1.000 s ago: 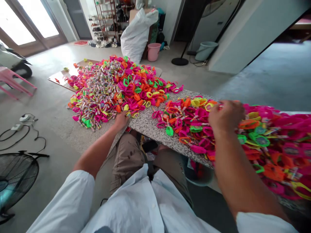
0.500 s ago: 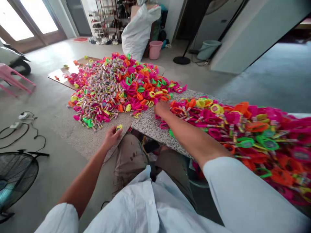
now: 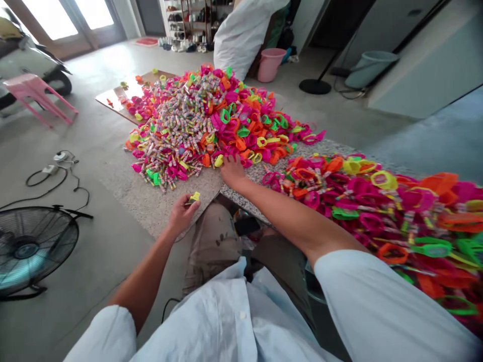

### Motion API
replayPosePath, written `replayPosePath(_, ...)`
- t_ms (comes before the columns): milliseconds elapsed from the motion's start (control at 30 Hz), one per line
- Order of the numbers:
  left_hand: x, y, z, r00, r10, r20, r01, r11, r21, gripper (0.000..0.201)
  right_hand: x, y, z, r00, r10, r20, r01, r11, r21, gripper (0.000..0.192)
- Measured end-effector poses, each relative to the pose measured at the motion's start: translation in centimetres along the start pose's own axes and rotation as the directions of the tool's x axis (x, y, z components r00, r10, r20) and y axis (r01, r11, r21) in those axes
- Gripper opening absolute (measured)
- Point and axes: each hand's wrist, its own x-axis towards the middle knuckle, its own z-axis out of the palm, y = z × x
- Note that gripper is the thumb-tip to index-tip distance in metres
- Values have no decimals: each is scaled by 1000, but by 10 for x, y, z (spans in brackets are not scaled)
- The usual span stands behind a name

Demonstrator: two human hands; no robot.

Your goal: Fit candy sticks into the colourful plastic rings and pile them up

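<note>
My left hand (image 3: 181,215), low over the near edge of the speckled stone top, pinches a small yellow toy watch (image 3: 194,197) between thumb and fingers. My right hand (image 3: 233,172) reaches to the front edge of a heap, its fingers spread and touching the pieces; nothing shows held in it. Just left of its fingertips lies another yellow toy watch (image 3: 219,160). The heap mixes pink, orange, green and yellow plastic toy watches (image 3: 260,123) with many small wrapped candy rolls (image 3: 184,113). A second pile of toy watches (image 3: 362,193) with rolls among them spreads under and beyond my right forearm.
A black floor fan (image 3: 33,249) and a cord with plugs (image 3: 51,170) are on the floor at left. Further off are a pink stool (image 3: 37,89), a scooter (image 3: 26,63), a white sack (image 3: 243,37), a pink bucket (image 3: 270,64) and a grey bin (image 3: 370,70).
My right hand has moved left, from the gap between the two piles to the front edge of the far heap. My left hand keeps the yellow toy watch. The view has shifted.
</note>
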Motion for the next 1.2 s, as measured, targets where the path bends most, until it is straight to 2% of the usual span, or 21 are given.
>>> replayPosePath(167, -10, 4, 2, 997, 79, -21, -78, 997, 24, 53, 0, 5, 5, 999, -26, -34, 27, 999, 18, 49)
replayPosePath(267, -14, 8, 6, 993, 115, -15, -115, 993, -19, 51, -8, 4, -7, 985, -48, -165, 67, 992, 107, 43)
replayPosePath(333, -16, 13, 9, 990, 139, -2, -138, 985, -99, 49, -21, -2, -19, 963, -37, -266, 107, 961, 253, 35)
replayPosePath(400, -18, 20, 13, 985, 170, 22, -164, 969, -185, 46, -44, -12, -32, 947, 20, -321, 147, 861, 487, 28)
replayPosePath(467, -20, 29, 18, 977, 208, 43, -191, 949, -251, 44, -74, -23, -45, 937, 99, -335, 183, 677, 713, 24)
replayPosePath(533, -21, 38, 25, 966, 249, 66, -218, 927, -306, 42, -108, -33, -57, 924, 144, -354, 229, 532, 815, 23)
replayPosePath(600, -23, 48, 32, 950, 301, 89, -254, 904, -345, 36, -140, -40, -69, 920, 160, -358, 248, 471, 847, 21)
replayPosePath(733, -27, 68, 46, 907, 396, 142, -312, 859, -406, 25, -181, -39, -80, 899, 238, -369, 240, 438, 866, 21)
replayPosePath(800, -31, 78, 55, 916, 363, 173, -237, 835, -496, 26, -191, -34, -80, 884, 296, -362, 220, 418, 881, 22)
replayPosePath(867, -34, 87, 64, 943, 260, 206, -77, 776, -626, 27, -200, -30, -78, 884, 335, -327, 193, 376, 906, 23)
replayPosePath(933, -35, 96, 74, 957, 153, 247, 85, 665, -742, 27, -207, -28, -77, 892, 361, -272, 162, 309, 937, 25)
replayPosePath(1000, -36, 103, 83, 955, 77, 285, 198, 551, -811, 31, -215, -28, -76, 897, 380, -228, 141, 243, 960, 26)
replayPosePath(1100, -36, 110, 94, 950, -32, 311, 292, 444, -847, 35, -223, -31, -74, 900, 384, -207, 139, 198, 970, 27)
replayPosePath(1200, -37, 115, 102, 933, -160, 321, 359, 395, -846, 34, -227, -32, -70, 901, 387, -199, 139, 178, 974, 26)
